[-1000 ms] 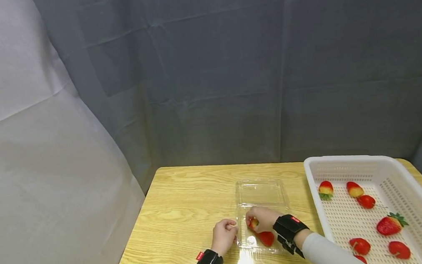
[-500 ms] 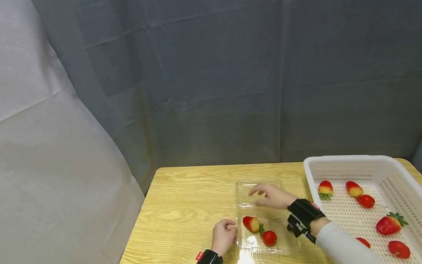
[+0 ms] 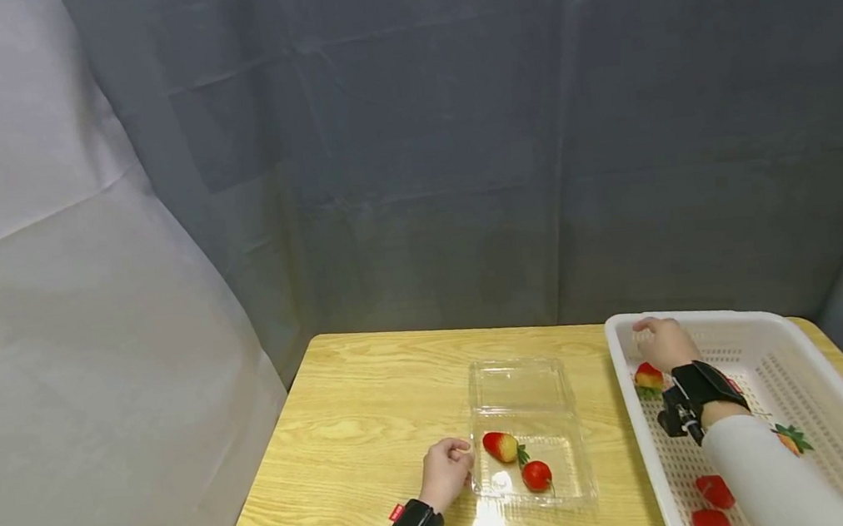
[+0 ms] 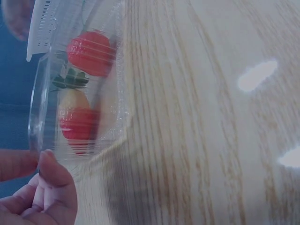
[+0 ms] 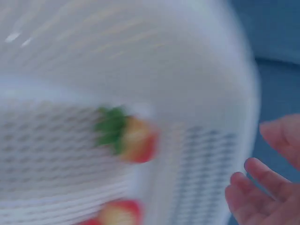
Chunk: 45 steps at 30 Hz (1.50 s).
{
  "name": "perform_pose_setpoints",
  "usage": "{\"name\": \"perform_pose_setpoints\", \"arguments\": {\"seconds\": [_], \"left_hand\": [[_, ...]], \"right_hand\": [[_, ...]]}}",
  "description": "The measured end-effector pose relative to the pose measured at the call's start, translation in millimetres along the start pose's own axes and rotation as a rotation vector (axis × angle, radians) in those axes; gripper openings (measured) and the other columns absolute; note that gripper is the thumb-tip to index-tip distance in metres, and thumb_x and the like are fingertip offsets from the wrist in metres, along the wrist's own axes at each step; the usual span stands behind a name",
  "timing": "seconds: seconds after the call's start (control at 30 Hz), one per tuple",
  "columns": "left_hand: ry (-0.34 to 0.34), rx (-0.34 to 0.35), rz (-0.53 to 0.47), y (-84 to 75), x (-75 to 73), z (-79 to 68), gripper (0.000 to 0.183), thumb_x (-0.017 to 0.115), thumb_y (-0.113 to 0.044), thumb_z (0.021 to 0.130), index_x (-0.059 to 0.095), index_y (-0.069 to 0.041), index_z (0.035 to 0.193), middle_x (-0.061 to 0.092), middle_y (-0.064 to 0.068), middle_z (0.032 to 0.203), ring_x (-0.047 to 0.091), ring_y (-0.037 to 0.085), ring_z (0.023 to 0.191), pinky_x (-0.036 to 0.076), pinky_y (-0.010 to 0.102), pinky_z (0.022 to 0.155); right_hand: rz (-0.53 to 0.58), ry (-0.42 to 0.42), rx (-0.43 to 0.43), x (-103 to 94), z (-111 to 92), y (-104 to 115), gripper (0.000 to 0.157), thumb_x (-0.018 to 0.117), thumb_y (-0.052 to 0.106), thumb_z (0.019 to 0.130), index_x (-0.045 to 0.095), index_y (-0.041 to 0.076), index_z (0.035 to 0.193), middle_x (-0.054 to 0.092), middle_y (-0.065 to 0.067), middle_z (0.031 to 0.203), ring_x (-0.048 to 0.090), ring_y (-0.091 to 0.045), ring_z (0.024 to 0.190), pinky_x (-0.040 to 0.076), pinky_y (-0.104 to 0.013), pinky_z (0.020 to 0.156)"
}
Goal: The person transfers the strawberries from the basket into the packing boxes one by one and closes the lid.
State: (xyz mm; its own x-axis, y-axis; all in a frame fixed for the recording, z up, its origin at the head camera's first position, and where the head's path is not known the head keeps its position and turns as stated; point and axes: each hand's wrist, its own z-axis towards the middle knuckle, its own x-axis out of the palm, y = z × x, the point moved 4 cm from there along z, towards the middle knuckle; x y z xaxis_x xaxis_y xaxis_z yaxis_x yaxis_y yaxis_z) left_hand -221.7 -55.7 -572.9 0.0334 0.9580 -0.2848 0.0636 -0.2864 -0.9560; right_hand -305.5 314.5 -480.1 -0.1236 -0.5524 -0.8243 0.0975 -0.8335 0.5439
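A clear plastic clamshell box [image 3: 569,463] stands with its lid [image 3: 518,386] folded back on the wooden table. Inside lie a red-yellow strawberry [image 3: 499,446] and a round red fruit [image 3: 537,476] with a thin stem. My left hand [image 3: 443,472] is at the box's left edge; in the left wrist view its thumb and forefinger pinch the rim near a corner. Over the far left end of a white basket hovers my right hand [image 3: 667,344], holding nothing, fingers spread in the right wrist view. Beneath and nearest it is a strawberry [image 5: 139,140] with green leaves, blurred.
The white perforated basket [image 3: 638,436] occupies the table's right side. Also in it are red fruits [image 3: 715,490] near the front and a leafy strawberry [image 3: 789,438] partly behind my right sleeve. Grey cloth [image 3: 413,172] hangs behind the table [image 3: 359,410].
My right hand let go of the strawberry in the box, lifted away and moved right to above the basket. My left hand has stayed at the box's edge.
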Motion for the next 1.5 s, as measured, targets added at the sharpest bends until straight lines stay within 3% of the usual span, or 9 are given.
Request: {"name": "perform_pose_setpoints", "arguments": {"seconds": [0.07,0.2,0.3,0.4,0.8,1.0,1.1,1.27,1.5], "left_hand": [[0.002,-0.013,0.003,1.2,0.1,-0.6,0.009,0.060,0.006,0.077,0.061,0.005,0.086,0.047,-0.001,0.061,0.052,0.011,0.045,0.048,0.023,0.042],[0.002,-0.012,-0.006,2.1,0.5,-0.7,0.009,0.061,0.006,0.076,0.061,0.005,0.086,0.046,-0.001,0.062,0.052,0.010,0.045,0.050,0.026,0.043],[-0.005,-0.007,-0.005,2.4,0.2,-0.5,0.009,0.061,0.006,0.076,0.062,0.005,0.085,0.046,-0.001,0.062,0.052,0.009,0.045,0.050,0.026,0.043],[-0.007,-0.008,-0.001,2.3,-0.6,-0.6,0.008,0.061,0.006,0.076,0.061,0.004,0.084,0.046,-0.001,0.061,0.052,0.010,0.045,0.049,0.025,0.042],[0.005,-0.008,-0.009,1.8,-2.2,-0.2,0.008,0.061,0.005,0.077,0.061,0.005,0.085,0.048,-0.001,0.061,0.051,0.009,0.045,0.049,0.025,0.042],[-0.002,0.002,-0.004,3.5,-3.7,-1.0,0.008,0.061,0.005,0.077,0.061,0.004,0.085,0.049,-0.001,0.061,0.052,0.009,0.045,0.047,0.022,0.041],[-0.005,0.004,0.003,3.3,-5.4,-1.4,0.008,0.062,0.005,0.077,0.061,0.004,0.085,0.048,-0.001,0.061,0.052,0.009,0.044,0.046,0.022,0.041],[-0.011,0.001,0.006,-0.7,-8.1,-2.6,0.008,0.061,0.005,0.076,0.061,0.004,0.085,0.046,-0.001,0.061,0.053,0.011,0.045,0.045,0.020,0.041],[0.000,0.025,-0.008,-5.2,-4.0,-4.4,0.010,0.060,0.006,0.076,0.061,0.008,0.086,0.053,0.002,0.060,0.053,0.011,0.045,0.043,0.019,0.040]], "right_hand": [[-0.024,0.088,0.016,14.1,-6,-17,0.035,0.050,0.001,0.082,0.051,-0.015,0.114,0.048,-0.040,0.110,0.051,-0.038,0.072,0.045,-0.048,0.066],[-0.086,0.146,-0.008,39.3,-16,-42,0.042,0.057,0.002,0.078,0.049,-0.016,0.116,0.047,-0.041,0.111,0.054,-0.045,0.079,0.047,-0.050,0.069],[-0.124,0.115,-0.011,52.4,-21,-54,0.045,0.060,0.007,0.078,0.048,-0.015,0.115,0.044,-0.042,0.112,0.044,-0.057,0.101,0.040,-0.061,0.081],[-0.124,0.089,0.015,61.3,-27,-60,0.047,0.060,0.011,0.079,0.047,-0.014,0.117,0.041,-0.043,0.113,0.042,-0.057,0.103,0.039,-0.063,0.082],[-0.084,-0.076,0.031,57.8,-31,-65,0.017,0.065,-0.001,0.073,0.059,-0.003,0.089,0.051,-0.030,0.089,0.050,-0.045,0.082,0.042,-0.057,0.073],[0.042,-0.236,-0.109,12.6,-12,-1,0.023,0.064,0.000,0.077,0.060,-0.006,0.098,0.046,-0.032,0.107,0.047,-0.049,0.095,0.040,-0.060,0.080],[0.112,-0.209,-0.246,-5.1,-3,50,0.023,0.063,-0.002,0.079,0.059,-0.003,0.102,0.045,-0.027,0.113,0.047,-0.044,0.098,0.042,-0.055,0.080],[0.207,0.052,-0.481,1.8,-5,130,0.025,0.064,-0.002,0.080,0.062,0.005,0.103,0.052,-0.017,0.115,0.051,-0.032,0.102,0.047,-0.042,0.080],[0.161,0.505,-0.683,69.5,-42,183,0.021,0.063,0.001,0.080,0.063,0.012,0.098,0.057,-0.004,0.108,0.053,-0.018,0.099,0.048,-0.031,0.083]]}}
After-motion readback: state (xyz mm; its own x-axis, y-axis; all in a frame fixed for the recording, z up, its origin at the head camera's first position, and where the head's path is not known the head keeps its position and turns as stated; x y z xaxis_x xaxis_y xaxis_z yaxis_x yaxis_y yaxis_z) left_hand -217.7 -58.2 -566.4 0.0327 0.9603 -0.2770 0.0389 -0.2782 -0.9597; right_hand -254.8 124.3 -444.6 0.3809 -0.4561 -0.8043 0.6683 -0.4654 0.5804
